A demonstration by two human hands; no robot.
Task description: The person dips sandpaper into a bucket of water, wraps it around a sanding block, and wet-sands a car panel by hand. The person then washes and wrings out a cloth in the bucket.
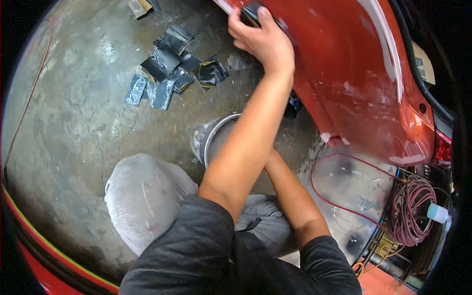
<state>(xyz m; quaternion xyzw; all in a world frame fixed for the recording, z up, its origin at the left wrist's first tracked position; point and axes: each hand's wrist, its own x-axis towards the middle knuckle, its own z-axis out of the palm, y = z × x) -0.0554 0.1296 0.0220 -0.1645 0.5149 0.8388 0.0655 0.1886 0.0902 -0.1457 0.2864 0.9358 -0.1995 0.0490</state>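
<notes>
My left hand (pixel 258 37) is up at the red car body panel (pixel 339 64), its fingers and thumb closed around a dark piece of sandpaper (pixel 251 14) against the panel's edge. My left forearm crosses above a bucket (pixel 211 135) with a metallic-looking rim. My right forearm (pixel 292 189) reaches in behind the left one toward the bucket, so my right hand is hidden. Pale patches and white streaks mark the red panel.
Several dark sandpaper pieces (pixel 167 61) lie wet on the concrete floor (pixel 88 108). At right are a coiled red hose (pixel 413 211), whose loop runs across the floor, and a tail light (pixel 443 147). Another red body edge (pixel 59 268) curves along the lower left.
</notes>
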